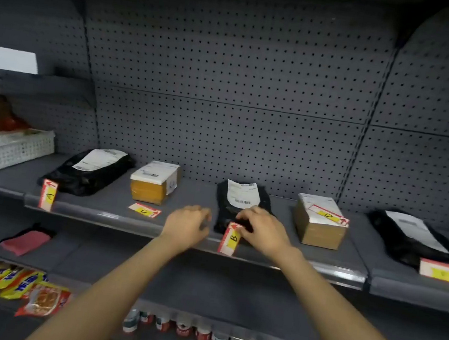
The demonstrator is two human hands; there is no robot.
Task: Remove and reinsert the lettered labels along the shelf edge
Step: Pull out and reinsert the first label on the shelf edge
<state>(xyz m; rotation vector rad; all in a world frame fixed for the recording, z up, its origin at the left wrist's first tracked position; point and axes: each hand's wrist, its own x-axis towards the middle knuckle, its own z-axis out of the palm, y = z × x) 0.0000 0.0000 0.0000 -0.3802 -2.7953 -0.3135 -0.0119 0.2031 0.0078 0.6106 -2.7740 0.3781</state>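
Note:
Label B point(230, 239), red and yellow, stands upright in the clear edge strip point(125, 221) of the grey shelf, and my right hand point(262, 230) pinches its top. My left hand point(187, 223) hovers just left of it with curled fingers, holding nothing. Label A point(48, 194) stands upright in the strip at the left. Label C point(144, 210) lies flat on the shelf in front of a brown box point(152, 186). Label D point(328, 215) rests on top of another brown box point(320, 224). A further label point(442, 272), its letter unreadable, sits at the far right edge.
Black mailer bags point(89, 172) point(242, 200) point(414, 237) lie on the shelf. A white basket point(6, 151) stands at the left. Lower shelves hold a pink cloth point(25, 240), snack packets point(16, 288) and several cans point(185, 330). Pegboard backs the shelving.

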